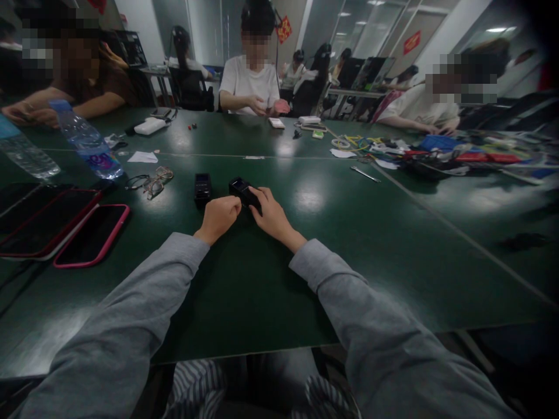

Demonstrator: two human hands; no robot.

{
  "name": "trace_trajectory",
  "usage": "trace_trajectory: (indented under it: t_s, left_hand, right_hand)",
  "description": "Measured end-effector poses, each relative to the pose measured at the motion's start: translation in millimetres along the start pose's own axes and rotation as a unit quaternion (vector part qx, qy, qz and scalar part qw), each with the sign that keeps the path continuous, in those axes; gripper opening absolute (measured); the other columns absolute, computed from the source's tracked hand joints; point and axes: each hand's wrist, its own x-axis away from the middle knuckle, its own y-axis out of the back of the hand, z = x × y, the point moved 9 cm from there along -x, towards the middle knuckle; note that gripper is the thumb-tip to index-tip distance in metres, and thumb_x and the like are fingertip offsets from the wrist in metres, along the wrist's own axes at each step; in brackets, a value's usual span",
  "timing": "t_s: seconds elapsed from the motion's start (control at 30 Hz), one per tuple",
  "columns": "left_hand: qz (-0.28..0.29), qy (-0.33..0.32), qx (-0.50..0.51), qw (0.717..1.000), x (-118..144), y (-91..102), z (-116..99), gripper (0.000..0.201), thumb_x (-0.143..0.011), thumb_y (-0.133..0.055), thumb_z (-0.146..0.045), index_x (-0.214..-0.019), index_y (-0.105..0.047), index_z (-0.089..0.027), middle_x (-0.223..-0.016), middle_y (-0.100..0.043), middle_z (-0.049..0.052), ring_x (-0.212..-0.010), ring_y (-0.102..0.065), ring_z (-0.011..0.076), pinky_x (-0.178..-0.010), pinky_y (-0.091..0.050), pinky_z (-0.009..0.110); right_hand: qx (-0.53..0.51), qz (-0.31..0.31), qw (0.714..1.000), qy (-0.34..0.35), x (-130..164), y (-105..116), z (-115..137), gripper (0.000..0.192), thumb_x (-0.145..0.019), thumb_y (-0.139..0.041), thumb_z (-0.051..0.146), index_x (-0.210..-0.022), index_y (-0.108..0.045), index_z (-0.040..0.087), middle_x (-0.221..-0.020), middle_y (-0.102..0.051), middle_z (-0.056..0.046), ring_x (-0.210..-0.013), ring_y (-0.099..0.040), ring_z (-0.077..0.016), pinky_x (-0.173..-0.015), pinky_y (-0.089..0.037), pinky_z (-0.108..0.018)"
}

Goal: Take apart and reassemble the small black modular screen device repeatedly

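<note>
**Handling a small black boxy device on a dark green bench**

The person's right hand grasps the device by its right end, thumb along the near side and fingers laid over the top. The left hand is curled in close, knuckles upward, at the near-left side of the device; whether it pinches part of it, merely touches it or holds something small cannot be told, since its fingertips are hidden.

The device lies at a slant in front of the person, between and just beyond the hands. Just left of it, apart from it, sits a second black rectangular device with a small dark panel, which neither hand appears to grip. Farther left are a pair of thin-framed eyeglasses and a dark-screened phone in a bright pink case. A slim silver metal tool lies well off to the right.

The step in hand seems to be close two-handed handling of the slanted device. Judging by this pose, the next move calls for a steady right-hand hold and small, careful left-hand finger work, without knocking the neighbouring device.
</note>
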Motion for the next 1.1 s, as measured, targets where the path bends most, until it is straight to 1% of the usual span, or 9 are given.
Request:
trace_trajectory:
  t_s: [0.13,0.23,0.4,0.5,0.63,0.73,0.93,1.03,1.1]
  left_hand:
    - [-0.120,0.017,0.011,0.993,3.6,21.9,14.4,0.029,-0.082,-0.040,-0.005,-0.062,-0.052,-0.022,-0.067,-0.059,0.002,-0.067,-0.056,0.0164,-0.068,-0.043,0.032]
    - [-0.197,0.077,0.023,0.977,7.5,37.5,36.8,0.029,-0.082,-0.040,-0.004,-0.063,-0.051,-0.023,-0.070,-0.058,0.002,-0.074,-0.058,0.0179,-0.079,-0.047,0.034]
    - [-0.318,0.199,0.061,0.925,19.6,58.4,86.0,0.023,-0.086,-0.043,-0.006,-0.076,-0.055,-0.023,-0.089,-0.062,0.005,-0.101,-0.059,0.0215,-0.103,-0.043,0.042]
    - [-0.346,0.275,0.083,0.893,28.3,56.6,122.8,0.018,-0.086,-0.045,-0.009,-0.084,-0.056,-0.022,-0.098,-0.061,0.006,-0.108,-0.057,0.0224,-0.108,-0.040,0.044]
    - [-0.336,0.372,0.159,0.850,39.7,36.1,170.1,0.018,-0.086,-0.048,-0.011,-0.099,-0.057,-0.019,-0.109,-0.063,0.007,-0.105,-0.061,0.0193,-0.103,-0.046,0.039]
    - [-0.302,0.396,0.208,0.842,39.2,18.2,186.7,0.022,-0.089,-0.055,-0.022,-0.111,-0.057,-0.019,-0.118,-0.064,0.009,-0.111,-0.063,0.0187,-0.103,-0.049,0.036]
    - [-0.200,0.334,0.256,0.885,20.8,-5.4,180.0,0.051,-0.086,-0.068,-0.034,-0.133,-0.053,-0.020,-0.145,-0.055,0.014,-0.131,-0.057,0.0243,-0.113,-0.045,0.041]
    - [-0.160,0.300,0.239,0.910,14.9,-8.9,170.4,0.066,-0.081,-0.074,-0.035,-0.140,-0.049,-0.019,-0.150,-0.051,0.017,-0.138,-0.051,0.0274,-0.119,-0.037,0.046]
    - [-0.143,0.300,0.222,0.917,14.7,-8.9,165.7,0.072,-0.079,-0.076,-0.039,-0.142,-0.047,-0.020,-0.150,-0.051,0.018,-0.141,-0.049,0.0297,-0.121,-0.035,0.048]
  right_hand:
    - [-0.030,-0.137,0.990,-0.018,-1.1,30.8,-3.1,0.047,-0.099,-0.045,0.027,-0.146,-0.036,0.025,-0.141,-0.044,-0.014,-0.136,-0.045,-0.0282,-0.116,-0.043,-0.052]
    - [-0.032,-0.193,0.979,-0.052,0.4,43.1,-19.3,0.043,-0.099,-0.046,0.028,-0.141,-0.039,0.022,-0.137,-0.044,-0.015,-0.134,-0.046,-0.0295,-0.116,-0.041,-0.054]
    - [-0.021,-0.211,0.969,-0.124,5.6,41.1,-53.6,0.035,-0.094,-0.050,0.021,-0.129,-0.050,0.019,-0.129,-0.047,-0.016,-0.123,-0.054,-0.0297,-0.109,-0.049,-0.053]
    - [0.003,-0.197,0.969,-0.149,7.1,34.2,-65.5,0.035,-0.091,-0.051,0.018,-0.126,-0.052,0.018,-0.127,-0.047,-0.016,-0.119,-0.056,-0.0293,-0.105,-0.051,-0.052]
    - [0.040,-0.183,0.965,-0.185,7.8,31.5,-71.6,0.033,-0.093,-0.051,0.020,-0.125,-0.054,0.014,-0.129,-0.046,-0.020,-0.124,-0.052,-0.0334,-0.106,-0.048,-0.057]
    - [0.069,-0.166,0.974,-0.135,3.8,32.5,-51.5,0.038,-0.097,-0.051,0.026,-0.133,-0.052,0.015,-0.143,-0.039,-0.023,-0.140,-0.037,-0.0370,-0.113,-0.038,-0.063]
    - [0.077,-0.030,0.996,0.029,-2.4,12.9,2.3,0.047,-0.103,-0.046,0.034,-0.149,-0.042,0.028,-0.163,-0.028,-0.008,-0.154,-0.020,-0.0276,-0.124,-0.020,-0.059]
    - [0.047,0.050,0.996,0.064,-2.3,-2.5,9.2,0.052,-0.102,-0.047,0.031,-0.153,-0.038,0.028,-0.163,-0.031,-0.007,-0.153,-0.026,-0.0245,-0.124,-0.025,-0.054]
    - [0.039,0.075,0.995,0.060,-2.5,-8.8,6.4,0.055,-0.101,-0.046,0.026,-0.155,-0.036,0.027,-0.163,-0.033,-0.006,-0.151,-0.030,-0.0237,-0.124,-0.029,-0.053]
